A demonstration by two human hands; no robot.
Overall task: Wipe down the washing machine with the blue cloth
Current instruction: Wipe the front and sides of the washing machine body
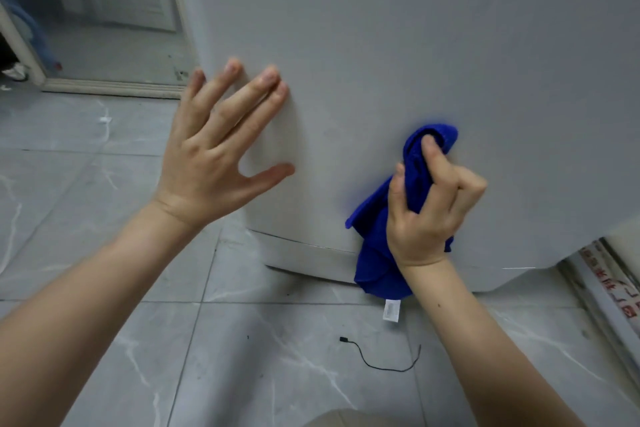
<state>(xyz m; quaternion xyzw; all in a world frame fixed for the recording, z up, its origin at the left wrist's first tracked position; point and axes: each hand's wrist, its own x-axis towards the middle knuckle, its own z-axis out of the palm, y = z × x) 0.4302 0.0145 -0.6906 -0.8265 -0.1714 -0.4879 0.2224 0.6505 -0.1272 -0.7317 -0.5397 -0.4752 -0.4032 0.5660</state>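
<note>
The white washing machine (398, 28) fills the upper right of the view, its front panel facing me down to the base near the floor. My left hand (221, 146) lies with spread, straight fingers against the panel's left side. My right hand (429, 204) grips the bunched blue cloth (377, 253) and holds it against the lower part of the panel. The cloth hangs down past the machine's base, and a white tag (392, 310) dangles from its bottom.
Grey marble-look tiles (104, 253) cover the floor. A thin black cord (377, 357) lies on the tiles below the cloth. A doorway with a white frame (114, 88) is at the upper left. A rail with red markings (616, 288) runs along the right edge.
</note>
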